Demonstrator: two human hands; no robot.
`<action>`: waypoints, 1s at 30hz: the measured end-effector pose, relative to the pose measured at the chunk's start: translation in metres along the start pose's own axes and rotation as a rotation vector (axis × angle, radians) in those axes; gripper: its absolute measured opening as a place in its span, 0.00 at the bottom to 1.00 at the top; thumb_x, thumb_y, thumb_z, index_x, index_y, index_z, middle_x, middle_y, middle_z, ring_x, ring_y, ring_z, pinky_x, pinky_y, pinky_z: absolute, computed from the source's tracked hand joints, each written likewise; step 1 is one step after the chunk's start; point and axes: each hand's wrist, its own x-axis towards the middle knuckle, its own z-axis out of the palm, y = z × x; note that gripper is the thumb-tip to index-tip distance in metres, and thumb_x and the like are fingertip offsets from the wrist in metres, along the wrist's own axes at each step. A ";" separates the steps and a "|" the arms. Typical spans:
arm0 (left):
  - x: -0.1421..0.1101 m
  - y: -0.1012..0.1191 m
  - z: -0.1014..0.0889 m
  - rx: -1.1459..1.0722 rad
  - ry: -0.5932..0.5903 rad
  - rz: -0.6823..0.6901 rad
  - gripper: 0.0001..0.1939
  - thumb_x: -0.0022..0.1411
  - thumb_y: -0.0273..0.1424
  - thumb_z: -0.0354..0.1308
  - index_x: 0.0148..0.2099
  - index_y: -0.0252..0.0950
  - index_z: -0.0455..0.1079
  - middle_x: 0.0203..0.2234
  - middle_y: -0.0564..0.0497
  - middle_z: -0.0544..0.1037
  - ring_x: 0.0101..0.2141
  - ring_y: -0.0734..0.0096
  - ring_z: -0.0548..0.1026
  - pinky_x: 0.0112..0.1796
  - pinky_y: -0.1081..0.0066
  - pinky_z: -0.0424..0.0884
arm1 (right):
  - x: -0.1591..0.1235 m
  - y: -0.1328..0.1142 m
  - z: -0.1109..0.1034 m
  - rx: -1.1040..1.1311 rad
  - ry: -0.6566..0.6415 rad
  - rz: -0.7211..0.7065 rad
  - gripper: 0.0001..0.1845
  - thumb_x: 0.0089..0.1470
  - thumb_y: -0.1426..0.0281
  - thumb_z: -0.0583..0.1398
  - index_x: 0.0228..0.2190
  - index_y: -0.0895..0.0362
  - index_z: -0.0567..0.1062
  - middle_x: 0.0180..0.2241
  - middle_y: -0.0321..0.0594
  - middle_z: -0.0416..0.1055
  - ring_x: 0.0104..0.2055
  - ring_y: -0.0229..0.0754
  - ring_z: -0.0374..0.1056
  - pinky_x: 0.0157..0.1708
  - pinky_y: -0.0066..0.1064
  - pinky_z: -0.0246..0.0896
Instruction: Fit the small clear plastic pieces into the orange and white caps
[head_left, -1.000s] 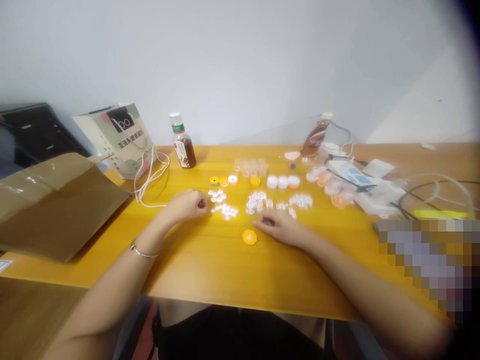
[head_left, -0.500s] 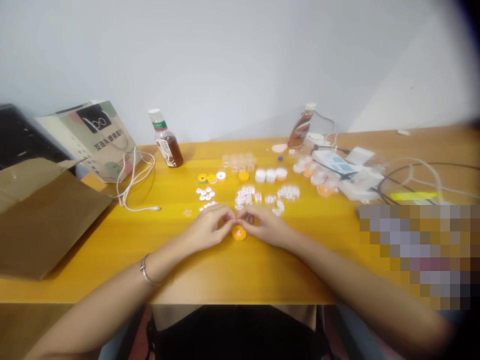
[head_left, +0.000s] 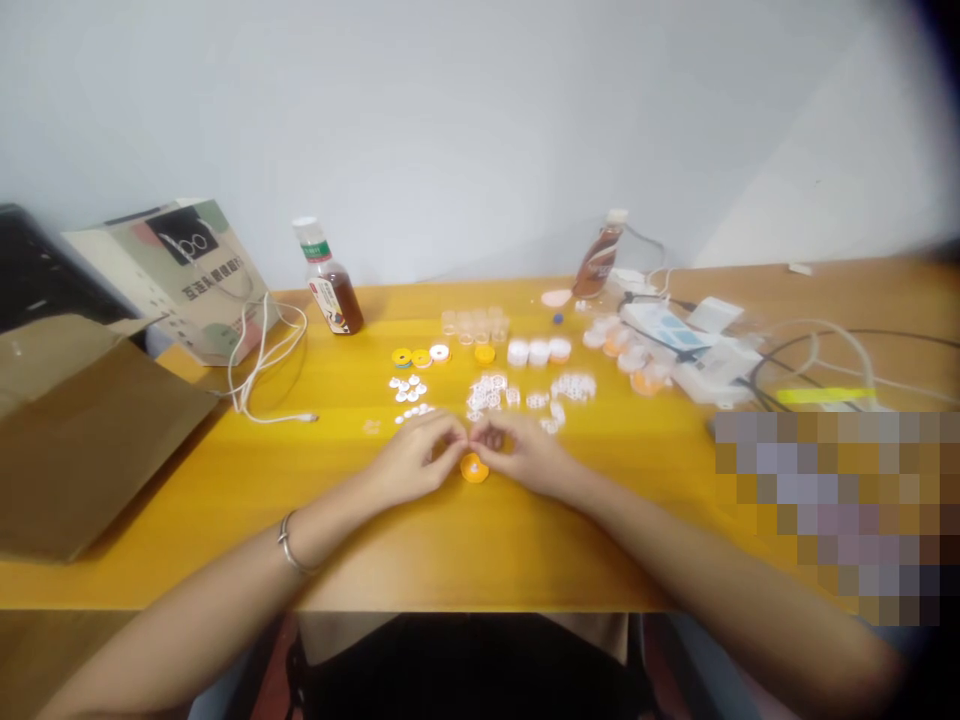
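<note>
My left hand [head_left: 421, 458] and my right hand [head_left: 523, 450] meet fingertip to fingertip over the table, both closed in a pinch. Whatever sits between the fingertips is too small to make out. Just below them an orange round cap-like piece [head_left: 474, 468] with a pale centre rests on the table. Beyond the hands lie small white wheel-shaped pieces [head_left: 487, 393] in a loose group. Several small white discs [head_left: 407, 388] are laid out past my left hand.
Farther back stand yellow rings [head_left: 403, 357], white round pieces [head_left: 538, 351] and clear cups [head_left: 474, 324]. Two drink bottles [head_left: 335, 300] [head_left: 598, 262] are near the wall. A cardboard box [head_left: 97, 430] and paper bag [head_left: 180, 290] occupy the left; cables and a power strip [head_left: 720, 365] crowd the right.
The view has shifted slightly. Both hands keep their pinch above the orange piece, with the fingertips moved only a little.
</note>
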 end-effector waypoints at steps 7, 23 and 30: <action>-0.001 0.002 0.000 -0.008 0.034 0.028 0.05 0.59 0.28 0.49 0.33 0.35 0.65 0.28 0.52 0.71 0.30 0.74 0.68 0.33 0.72 0.64 | 0.001 -0.008 -0.005 0.083 -0.055 0.123 0.06 0.49 0.68 0.58 0.26 0.58 0.71 0.21 0.34 0.66 0.24 0.34 0.60 0.25 0.27 0.56; -0.001 0.003 0.000 -0.092 0.041 0.031 0.01 0.55 0.25 0.52 0.31 0.34 0.65 0.27 0.53 0.71 0.30 0.75 0.68 0.33 0.73 0.64 | 0.001 -0.013 -0.010 0.192 -0.110 0.199 0.06 0.48 0.68 0.58 0.25 0.58 0.70 0.22 0.33 0.66 0.24 0.33 0.60 0.27 0.27 0.55; 0.000 0.000 0.002 -0.136 0.050 0.014 0.02 0.55 0.26 0.53 0.31 0.34 0.65 0.26 0.53 0.71 0.29 0.75 0.68 0.34 0.72 0.65 | 0.000 -0.013 -0.012 0.184 -0.130 0.178 0.06 0.48 0.68 0.58 0.25 0.57 0.70 0.23 0.33 0.67 0.26 0.33 0.61 0.28 0.27 0.56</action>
